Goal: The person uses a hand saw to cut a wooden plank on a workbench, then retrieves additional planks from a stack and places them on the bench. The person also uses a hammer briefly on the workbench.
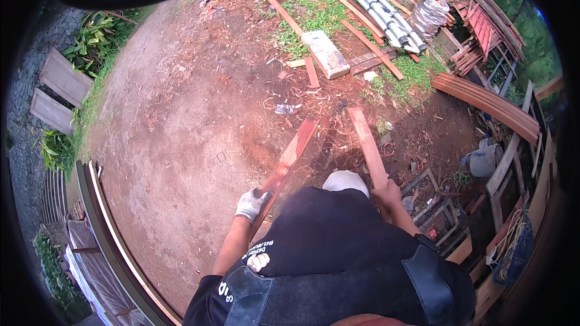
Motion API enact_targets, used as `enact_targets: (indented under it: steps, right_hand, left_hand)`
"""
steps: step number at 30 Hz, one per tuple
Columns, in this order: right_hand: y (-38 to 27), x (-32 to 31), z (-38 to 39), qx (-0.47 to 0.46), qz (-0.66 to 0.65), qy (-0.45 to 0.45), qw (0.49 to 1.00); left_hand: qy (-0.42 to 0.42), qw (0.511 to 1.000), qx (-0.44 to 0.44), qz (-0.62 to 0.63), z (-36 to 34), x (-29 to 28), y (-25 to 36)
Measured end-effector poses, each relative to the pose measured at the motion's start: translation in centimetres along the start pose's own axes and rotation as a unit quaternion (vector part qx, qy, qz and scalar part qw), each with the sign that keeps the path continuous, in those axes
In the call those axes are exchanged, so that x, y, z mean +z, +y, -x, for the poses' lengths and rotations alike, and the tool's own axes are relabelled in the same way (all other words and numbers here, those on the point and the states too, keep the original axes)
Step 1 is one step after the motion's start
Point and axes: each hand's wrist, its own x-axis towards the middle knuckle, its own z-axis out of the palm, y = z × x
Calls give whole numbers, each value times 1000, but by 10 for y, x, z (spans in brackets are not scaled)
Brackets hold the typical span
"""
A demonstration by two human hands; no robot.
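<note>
Gloved left grip (251,204) around reddish plank (289,157)

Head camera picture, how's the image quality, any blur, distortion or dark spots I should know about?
In the head view, fisheye bending curves straight edges near the rim, like the dark frame at lower left; black vignette fills the corners; daylight is soft, without hard shadows or glare; the plank in the gloved left hand is smeared by motion, while the plank in the bare right hand looks sharper.

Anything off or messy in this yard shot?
Only the left hand is gloved; the right hand is bare, each gripping a reddish plank. Wood scraps and litter lie scattered on the dirt.
</note>
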Motion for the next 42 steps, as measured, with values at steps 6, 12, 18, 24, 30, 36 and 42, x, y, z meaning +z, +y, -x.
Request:
enact_targets:
  steps: [6,12,18,24,30,36,42]
  right_hand:
    - [-147,-50,-87,-95,5,-21,995]
    - [-335,-70,-272,-215,25,-38,976]
    - [-518,-56,-437,-448,76,-49,890]
    - [-675,-44,-520,-395,125,-288,864]
    - [-758,5,-642,-473,92,-259,837]
    - [-853,-39,-662,-293,80,-209,930]
    - [-893,-41,-747,-127,-56,-150,979]
  left_hand:
    - [-25,996,79,-43,-138,-114,78]
    - [-83,992,95,-9,-278,-165,148]
    - [-123,987,105,-7,-367,-275,224]
    - [-95,982,163,-28,-520,-359,231]
    - [-107,958,198,-178,-727,-496,261]
    - [-42,924,292,-245,-866,-616,374]
    - [252,841,469,-94,-1013,-659,474]
